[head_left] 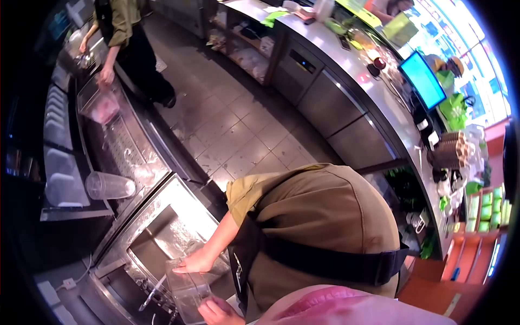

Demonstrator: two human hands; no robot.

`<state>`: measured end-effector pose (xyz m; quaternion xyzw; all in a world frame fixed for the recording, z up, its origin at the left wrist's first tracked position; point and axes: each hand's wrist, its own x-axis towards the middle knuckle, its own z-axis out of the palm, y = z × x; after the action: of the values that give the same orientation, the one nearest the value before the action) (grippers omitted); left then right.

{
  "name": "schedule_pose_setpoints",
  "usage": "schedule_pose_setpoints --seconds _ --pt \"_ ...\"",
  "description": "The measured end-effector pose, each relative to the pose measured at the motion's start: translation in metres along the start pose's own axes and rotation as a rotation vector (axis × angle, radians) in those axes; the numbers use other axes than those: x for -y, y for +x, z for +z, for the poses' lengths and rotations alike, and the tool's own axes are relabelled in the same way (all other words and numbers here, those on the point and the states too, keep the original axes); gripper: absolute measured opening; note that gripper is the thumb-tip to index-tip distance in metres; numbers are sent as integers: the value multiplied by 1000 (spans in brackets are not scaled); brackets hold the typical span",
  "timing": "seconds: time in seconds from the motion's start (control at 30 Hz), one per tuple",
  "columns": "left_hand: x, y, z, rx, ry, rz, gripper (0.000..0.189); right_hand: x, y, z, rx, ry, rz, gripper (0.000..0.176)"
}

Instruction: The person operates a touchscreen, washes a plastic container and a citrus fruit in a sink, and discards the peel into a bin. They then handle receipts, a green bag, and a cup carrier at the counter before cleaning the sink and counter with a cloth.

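Observation:
My right hand (197, 261) comes down from a rolled brown sleeve, its fingers closed over the upper end of a clear rectangular plastic container (187, 295). At the container's lower side, my left hand (219, 312) grips its edge with bent fingers. The container is tilted beside a metal sink (154, 230), overlapping its near edge in this view. Next to the container, a thin, pale, long-handled utensil (153, 292) lies over wet metal parts.
A co-worker (122, 32) stands farther along the counter, one hand over a clear tub (99, 105) with pinkish contents. Nearer, a clear plastic pitcher (111, 186) lies on its side. Across the tiled floor (233, 130) runs a long counter with a monitor (422, 80) and stacked brown cups (450, 150).

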<state>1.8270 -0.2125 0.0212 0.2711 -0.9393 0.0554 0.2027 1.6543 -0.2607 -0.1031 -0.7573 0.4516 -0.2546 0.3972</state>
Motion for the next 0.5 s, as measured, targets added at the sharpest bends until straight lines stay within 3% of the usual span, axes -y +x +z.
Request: schedule_pose_setpoints --seconds 0.17,0.3,0.4,0.5 --pt "-12 14 -25 -79 -71 271 7 2 -12 12 -309 -74 -210 80" --pt "-5 18 -32 -100 -210 497 15 11 -17 4 -333 -99 -166 80" --pt "-15 16 -35 -29 -209 399 19 11 -22 -6 -149 -41 -95 82" --pt "-24 23 -34 -32 -216 406 21 -27 -17 28 -251 122 -82 76"
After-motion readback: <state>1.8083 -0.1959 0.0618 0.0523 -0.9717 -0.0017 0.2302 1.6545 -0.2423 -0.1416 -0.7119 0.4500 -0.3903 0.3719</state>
